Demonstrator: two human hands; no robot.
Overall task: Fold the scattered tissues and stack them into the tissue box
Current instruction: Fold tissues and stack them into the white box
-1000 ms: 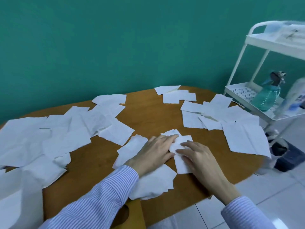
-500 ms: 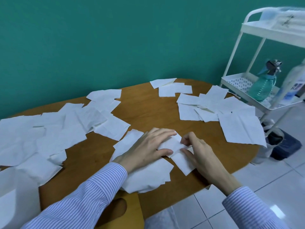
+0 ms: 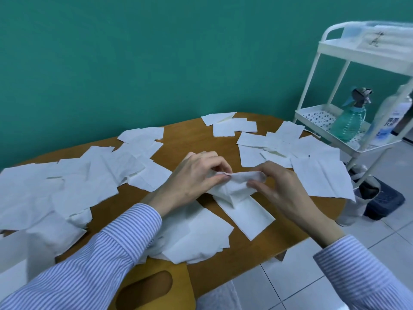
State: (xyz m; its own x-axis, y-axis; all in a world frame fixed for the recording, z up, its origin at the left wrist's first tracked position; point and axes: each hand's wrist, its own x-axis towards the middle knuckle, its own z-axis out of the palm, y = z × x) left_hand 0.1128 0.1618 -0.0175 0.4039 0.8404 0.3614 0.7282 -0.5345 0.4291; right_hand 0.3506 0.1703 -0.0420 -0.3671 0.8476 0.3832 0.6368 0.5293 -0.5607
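Lifted off the wooden table [image 3: 185, 135], both hands [image 3: 242, 179] now pinch one soft, crumpled tissue [image 3: 237, 186].

A teal wall [image 3: 111, 52] faces me; my wooden table [image 3: 185, 139] meets it, white cart [image 3: 312, 86] and tiled floor [image 3: 380, 231] beyond its right edge.

A plain teal green wall [image 3: 111, 63] stands behind a brown wooden tabletop [image 3: 183, 139] with a rounded edge. To the right of the tabletop stands a white metal cart [image 3: 312, 72] with shelves that have little holes. On its lower shelf stands a see-through blue-green plastic spray bottle [image 3: 350, 124] with a dark top, and just beside it a tall white bottle [image 3: 393, 121] with blue marks. Something pale and blurry lies on the top shelf. The floor [image 3: 312, 280] has white square tiles. On it, under the cart, sits a dark blue thing [image 3: 386, 202], too blurry to tell.
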